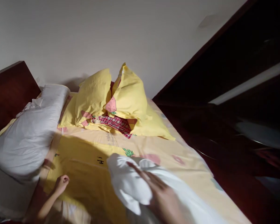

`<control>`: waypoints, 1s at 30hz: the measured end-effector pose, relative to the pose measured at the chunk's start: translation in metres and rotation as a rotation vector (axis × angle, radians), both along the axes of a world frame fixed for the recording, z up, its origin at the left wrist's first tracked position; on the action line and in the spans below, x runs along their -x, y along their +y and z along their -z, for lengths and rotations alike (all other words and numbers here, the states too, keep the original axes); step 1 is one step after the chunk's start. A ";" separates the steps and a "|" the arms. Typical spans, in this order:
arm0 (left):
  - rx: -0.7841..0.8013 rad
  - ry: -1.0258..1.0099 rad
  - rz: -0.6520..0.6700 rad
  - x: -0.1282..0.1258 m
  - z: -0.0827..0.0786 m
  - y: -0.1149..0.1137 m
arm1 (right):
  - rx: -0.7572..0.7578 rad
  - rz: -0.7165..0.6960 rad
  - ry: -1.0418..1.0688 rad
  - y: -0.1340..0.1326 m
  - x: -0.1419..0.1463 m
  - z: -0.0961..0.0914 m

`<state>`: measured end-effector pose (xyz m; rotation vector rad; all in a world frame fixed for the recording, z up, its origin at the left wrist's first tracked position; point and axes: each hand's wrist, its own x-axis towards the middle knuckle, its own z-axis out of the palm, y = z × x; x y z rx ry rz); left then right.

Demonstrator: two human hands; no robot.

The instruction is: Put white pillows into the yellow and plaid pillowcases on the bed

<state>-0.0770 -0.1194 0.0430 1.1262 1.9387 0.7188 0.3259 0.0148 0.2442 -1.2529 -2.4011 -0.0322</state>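
My right hand (157, 191) lies with fingers stretched out flat on a bunched white cloth (130, 183) at the near end of the bed. My left hand (61, 183) is curled into a loose fist resting on the yellow printed sheet (88, 161), left of the white cloth. What, if anything, its fingers pinch is hidden.
Two yellow pillows (112, 99) with a red plaid patch lean together at the head of the bed. A white pillow (30, 133) lies at the left beside a dark wooden headboard (7, 90). A dark wooden cabinet (235, 93) runs along the bed's right side.
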 end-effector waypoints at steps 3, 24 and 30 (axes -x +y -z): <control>0.018 0.166 0.083 -0.021 0.054 0.035 | 0.132 -0.068 0.032 0.022 0.079 0.106; -0.161 0.483 0.654 -0.029 0.140 0.095 | 0.369 -0.085 0.142 0.071 0.066 0.173; -0.202 0.390 0.801 -0.017 0.117 0.090 | 0.204 0.138 -0.011 0.080 0.093 0.168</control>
